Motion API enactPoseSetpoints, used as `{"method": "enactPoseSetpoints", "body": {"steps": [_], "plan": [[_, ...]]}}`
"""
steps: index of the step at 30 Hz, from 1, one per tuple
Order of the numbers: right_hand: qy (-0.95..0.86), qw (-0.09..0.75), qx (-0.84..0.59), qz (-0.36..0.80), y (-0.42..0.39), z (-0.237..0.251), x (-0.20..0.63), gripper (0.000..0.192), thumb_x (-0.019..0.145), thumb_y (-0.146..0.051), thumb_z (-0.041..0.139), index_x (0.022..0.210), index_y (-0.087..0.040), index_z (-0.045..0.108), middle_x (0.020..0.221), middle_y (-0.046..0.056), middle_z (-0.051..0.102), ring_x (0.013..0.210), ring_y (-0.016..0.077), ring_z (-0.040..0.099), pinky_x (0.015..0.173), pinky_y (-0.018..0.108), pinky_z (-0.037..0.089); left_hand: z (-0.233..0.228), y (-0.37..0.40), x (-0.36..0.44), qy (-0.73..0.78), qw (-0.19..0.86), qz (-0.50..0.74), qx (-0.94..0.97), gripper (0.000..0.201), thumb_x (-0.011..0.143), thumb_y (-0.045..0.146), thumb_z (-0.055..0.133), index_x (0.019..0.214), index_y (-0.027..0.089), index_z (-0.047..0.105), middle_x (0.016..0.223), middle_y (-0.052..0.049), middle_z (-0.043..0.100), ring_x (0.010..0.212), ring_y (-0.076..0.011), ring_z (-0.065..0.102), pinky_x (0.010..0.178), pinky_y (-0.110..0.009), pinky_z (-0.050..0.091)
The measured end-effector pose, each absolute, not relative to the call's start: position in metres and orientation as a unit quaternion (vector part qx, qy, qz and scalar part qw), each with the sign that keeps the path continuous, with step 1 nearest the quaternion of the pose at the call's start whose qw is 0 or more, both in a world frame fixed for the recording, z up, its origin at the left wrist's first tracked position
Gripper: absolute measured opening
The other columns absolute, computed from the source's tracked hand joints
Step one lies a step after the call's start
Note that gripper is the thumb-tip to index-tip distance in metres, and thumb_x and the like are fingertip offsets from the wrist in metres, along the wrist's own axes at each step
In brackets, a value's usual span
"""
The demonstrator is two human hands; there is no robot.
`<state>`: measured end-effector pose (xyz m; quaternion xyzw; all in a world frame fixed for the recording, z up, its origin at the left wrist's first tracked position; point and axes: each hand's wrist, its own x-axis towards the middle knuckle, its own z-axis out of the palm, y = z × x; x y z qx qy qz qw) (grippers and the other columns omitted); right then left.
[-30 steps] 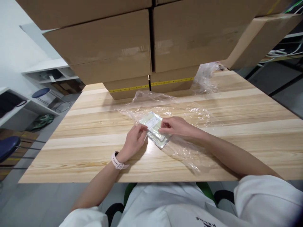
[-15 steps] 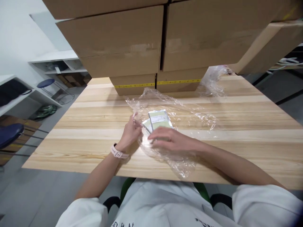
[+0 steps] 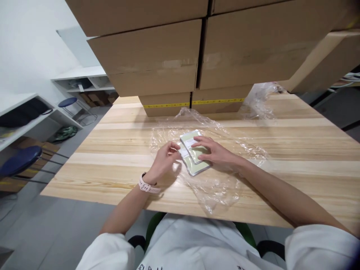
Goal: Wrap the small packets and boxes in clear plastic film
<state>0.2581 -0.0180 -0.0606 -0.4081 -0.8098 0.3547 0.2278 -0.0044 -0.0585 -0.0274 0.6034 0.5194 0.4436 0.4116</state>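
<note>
Two flat pale-green packets with silver edges and white label bands lie overlapped on crinkled clear plastic film (image 3: 216,189). The upper packet (image 3: 201,151) sits askew over the lower packet (image 3: 194,169). At the left edge of the lower one, my left hand (image 3: 166,157) has its thumb and fingers curled together, seemingly pinching that edge. A pale pink band circles my left wrist. My right hand (image 3: 215,152) reaches over from the right, its fingers apart and resting on the upper packet's face, covering part of its right side.
Large cardboard boxes (image 3: 149,63) are stacked at the back of the wooden table (image 3: 107,165), overhanging toward me. More clear film (image 3: 260,103) lies bunched beside the boxes at right. Blue stools (image 3: 24,159) and white shelves (image 3: 81,73) stand on the left.
My right hand has moved up and right onto the upper packet. The packets now lie turned, with more of the lower one showing. My left hand has come right to their edge.
</note>
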Motion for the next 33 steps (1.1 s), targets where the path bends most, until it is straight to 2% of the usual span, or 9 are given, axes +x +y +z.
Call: {"method": "enactPoseSetpoints", "body": {"steps": [2,7,11,15,21,26,30,32,33], "plan": [[-0.783,0.262,-0.418,0.379,-0.02,-0.06,0.259,0.04,0.084,-0.028,0.073,0.124,-0.031,0.072,0.161,0.003,0.044,0.151,0.0292,0.039,0.126,0.056,0.033,-0.034,-0.064,0.002,0.536,0.498,0.39,0.559,0.016,0.077,0.014,0.07,0.087,0.021,0.061,0.086,-0.003,0.068,0.079,-0.0172,0.066,0.07,-0.03,0.054],[-0.768,0.265,-0.415,0.41,-0.027,-0.052,0.256,0.033,0.081,-0.021,0.07,0.114,-0.03,0.073,0.156,0.003,0.049,0.147,0.0304,0.045,0.123,0.057,0.039,-0.03,-0.067,0.007,0.516,0.636,0.439,0.369,0.034,0.079,0.017,0.077,0.103,0.026,0.054,0.107,-0.003,0.066,0.09,-0.0171,0.068,0.075,-0.031,0.056],[-0.754,0.271,-0.417,0.429,-0.032,-0.049,0.252,0.037,0.08,-0.023,0.073,0.117,-0.029,0.073,0.155,0.004,0.051,0.146,0.0317,0.046,0.122,0.058,0.039,-0.026,-0.062,0.013,0.515,0.626,0.499,0.306,0.051,0.071,0.004,0.079,0.11,0.024,0.053,0.115,-0.004,0.06,0.096,-0.0148,0.068,0.085,-0.032,0.058],[-0.721,0.308,-0.416,0.461,-0.03,-0.058,0.248,0.043,0.079,-0.025,0.077,0.121,-0.028,0.073,0.156,0.006,0.049,0.141,0.031,0.05,0.118,0.056,0.044,-0.027,-0.06,0.012,0.495,0.623,0.537,0.281,0.065,0.069,0.007,0.086,0.12,0.024,0.05,0.113,-0.004,0.066,0.091,-0.0154,0.071,0.085,-0.034,0.06],[-0.76,0.331,-0.376,0.414,-0.044,-0.065,0.233,0.044,0.081,-0.031,0.08,0.124,-0.027,0.072,0.152,0.008,0.053,0.141,0.029,0.049,0.118,0.057,0.04,-0.028,-0.068,0.013,0.427,0.735,0.414,0.325,0.055,0.072,0.022,0.091,0.119,0.012,0.066,0.105,-0.012,0.078,0.085,-0.0201,0.074,0.079,-0.032,0.059],[-0.767,0.343,-0.409,0.358,-0.048,-0.043,0.235,0.034,0.095,-0.038,0.067,0.129,-0.034,0.068,0.15,0.004,0.055,0.138,0.029,0.051,0.115,0.06,0.043,-0.026,-0.07,0.014,0.412,0.723,0.463,0.305,0.057,0.071,0.019,0.092,0.121,0.014,0.067,0.112,-0.011,0.078,0.093,-0.0234,0.075,0.087,-0.037,0.06],[-0.723,0.337,-0.575,0.183,-0.01,-0.044,0.27,0.061,0.094,-0.047,0.067,0.151,-0.033,0.049,0.162,0.01,0.041,0.149,0.0387,0.036,0.116,0.064,0.038,-0.019,-0.071,0.009,0.389,0.73,0.473,0.304,0.047,0.072,0.024,0.09,0.113,0.015,0.069,0.11,-0.01,0.078,0.097,-0.0256,0.076,0.091,-0.04,0.061],[-0.723,0.273,-0.619,0.139,0.01,-0.051,0.293,0.068,0.085,-0.049,0.075,0.146,-0.025,0.055,0.152,0.016,0.052,0.142,0.0435,0.044,0.112,0.063,0.04,-0.016,-0.072,0.006,0.365,0.762,0.431,0.316,0.046,0.072,0.026,0.091,0.111,0.015,0.07,0.109,-0.012,0.078,0.099,-0.0279,0.076,0.09,-0.041,0.062],[-0.729,0.24,-0.624,0.145,0.018,-0.054,0.304,0.059,0.084,-0.048,0.075,0.136,-0.023,0.063,0.14,0.016,0.062,0.131,0.0422,0.054,0.107,0.059,0.045,-0.015,-0.073,0.005,0.354,0.778,0.404,0.326,0.046,0.072,0.026,0.091,0.111,0.014,0.07,0.109,-0.013,0.079,0.099,-0.0286,0.077,0.088,-0.04,0.062]]}}
